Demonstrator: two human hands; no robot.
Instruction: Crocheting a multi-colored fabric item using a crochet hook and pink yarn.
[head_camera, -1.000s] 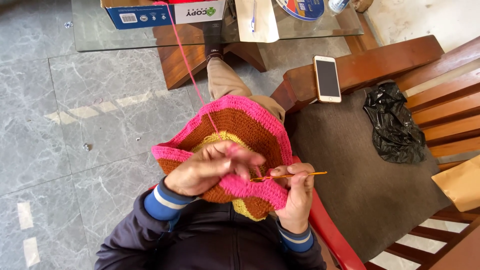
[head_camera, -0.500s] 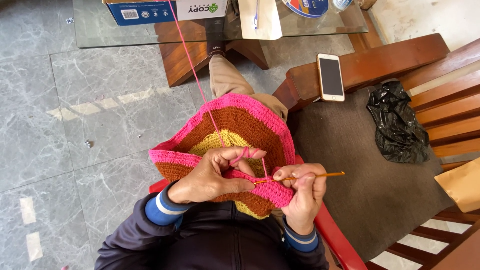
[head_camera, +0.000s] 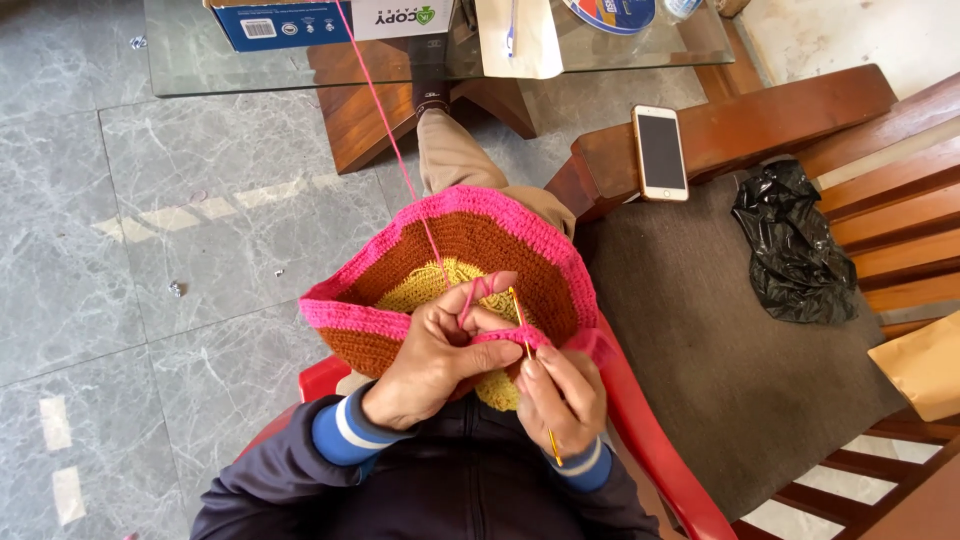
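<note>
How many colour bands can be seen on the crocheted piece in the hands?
3. On the crocheted piece, pink runs along the outer rim, brown forms the wide ring inside it, and yellow fills the centre. The hands cover the near part, so more may be hidden.

The blue box and paper disc are cut off.

The crocheted piece runs in rings: yellow centre, brown band, pink rim. Pink yarn feeds it, worked by a golden-yellow hook. Sleeve cuffs are blue with a white stripe; the chair is red.
</note>
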